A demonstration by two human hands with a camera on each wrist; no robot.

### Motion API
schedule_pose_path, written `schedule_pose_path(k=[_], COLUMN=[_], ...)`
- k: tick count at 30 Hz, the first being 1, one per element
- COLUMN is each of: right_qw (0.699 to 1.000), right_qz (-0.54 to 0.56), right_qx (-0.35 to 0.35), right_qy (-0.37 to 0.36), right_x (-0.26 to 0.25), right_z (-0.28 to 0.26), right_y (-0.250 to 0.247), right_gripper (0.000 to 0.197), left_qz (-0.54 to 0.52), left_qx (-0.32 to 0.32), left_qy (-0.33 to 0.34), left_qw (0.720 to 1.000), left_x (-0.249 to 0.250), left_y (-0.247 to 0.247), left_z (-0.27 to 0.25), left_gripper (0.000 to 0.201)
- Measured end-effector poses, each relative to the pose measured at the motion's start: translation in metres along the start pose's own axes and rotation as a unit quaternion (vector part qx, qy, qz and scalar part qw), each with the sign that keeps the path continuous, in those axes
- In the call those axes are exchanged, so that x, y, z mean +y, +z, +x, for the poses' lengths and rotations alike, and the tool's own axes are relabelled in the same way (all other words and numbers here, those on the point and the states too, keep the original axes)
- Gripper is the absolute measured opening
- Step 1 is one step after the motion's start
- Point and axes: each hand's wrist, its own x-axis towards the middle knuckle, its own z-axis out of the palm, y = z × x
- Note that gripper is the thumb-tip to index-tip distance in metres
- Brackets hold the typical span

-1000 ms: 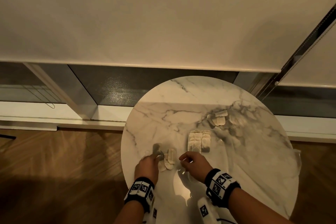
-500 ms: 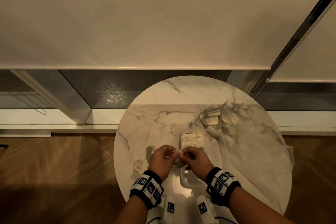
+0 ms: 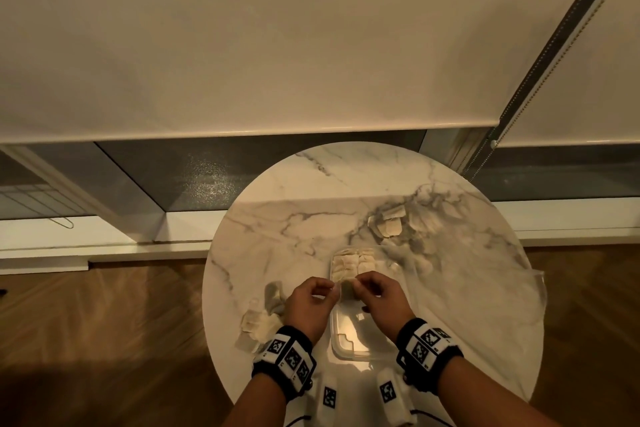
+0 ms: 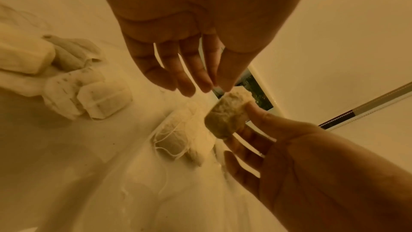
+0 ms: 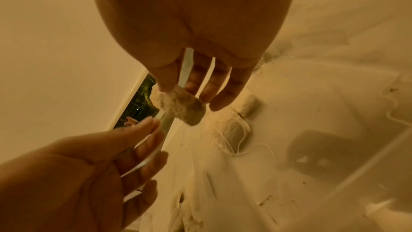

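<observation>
Right hand grip pinches tea bag over clear container, left hand grip pinching its top end, probably straightening it for packing.

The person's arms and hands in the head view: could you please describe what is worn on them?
The left band and right band are black, faced with white square tags printed in black block patterns. Under each wrist sits a white rounded unit, left unit and right unit, bearing one more tag. No gloves or sleeves show.
</observation>
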Motion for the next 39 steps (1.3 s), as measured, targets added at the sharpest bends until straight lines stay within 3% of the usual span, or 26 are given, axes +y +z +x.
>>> schedule_pose_path(k=[6,12,18,29,39], right_qw=[0.994,0.980,0.963,0.962,0.961], right_qz=[-0.058,-0.158,-0.237,-0.211,-0.199], right_qx=[0.088,0.034,0.042,0.084,0.080], right_qy=[0.008,0.113,0.124,0.153,0.175], right_x=[0.020,0.037,0.046,0.044,0.045], right_z=[0.015,0.025,0.038,0.066,0.077], right_y=[-0.025,-0.036,-0.034,-0.027,-0.027], right_gripper=[0.005,0.011,0.017,0.006,0.011], left_qz=[0.124,0.148,0.146,0.140,0.131], left_qx=[0.003,-0.021,-0.018,-0.013,0.005], left_qy=[-0.033,-0.076,-0.081,-0.096,-0.103], left_qw=[0.992,0.986,0.986,0.985,0.986], left_x=[-0.018,-0.031,-0.032,-0.028,-0.029], left_y=[0.004,0.014,0.020,0.023,0.027], left_z=[-0.003,-0.006,-0.008,-0.009,-0.007], left_gripper=[0.034,0.035,0.033,0.031,0.031])
